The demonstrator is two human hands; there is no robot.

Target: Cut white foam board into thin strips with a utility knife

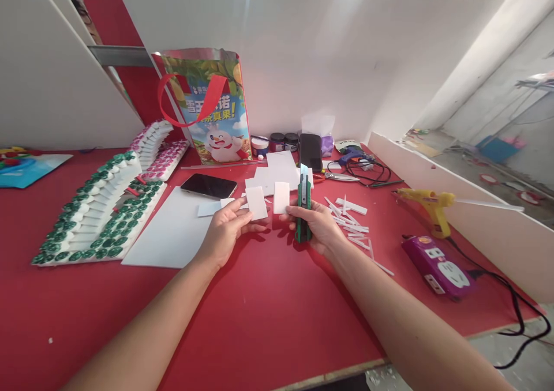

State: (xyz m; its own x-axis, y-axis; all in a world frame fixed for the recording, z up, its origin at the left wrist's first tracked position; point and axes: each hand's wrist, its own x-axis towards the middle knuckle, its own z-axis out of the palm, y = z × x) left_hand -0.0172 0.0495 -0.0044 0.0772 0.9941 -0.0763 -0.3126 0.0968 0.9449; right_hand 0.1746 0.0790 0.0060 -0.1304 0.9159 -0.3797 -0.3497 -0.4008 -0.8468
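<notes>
My left hand pinches a small white rectangular piece of board between thumb and fingers, above the red table. In my right hand are a green utility knife, its blade out and pointing away from me, and a second small white piece pinched at the fingertips. The two white pieces stand side by side with a narrow gap between them. Just behind my hands lie larger white sheets. A big white board lies left of my left hand, partly hidden by it.
Thin white strips lie scattered right of my right hand. Farther right are a yellow glue gun and a purple power strip with a black cord. A phone, a gift bag and a green-and-pink decorated model are on the left.
</notes>
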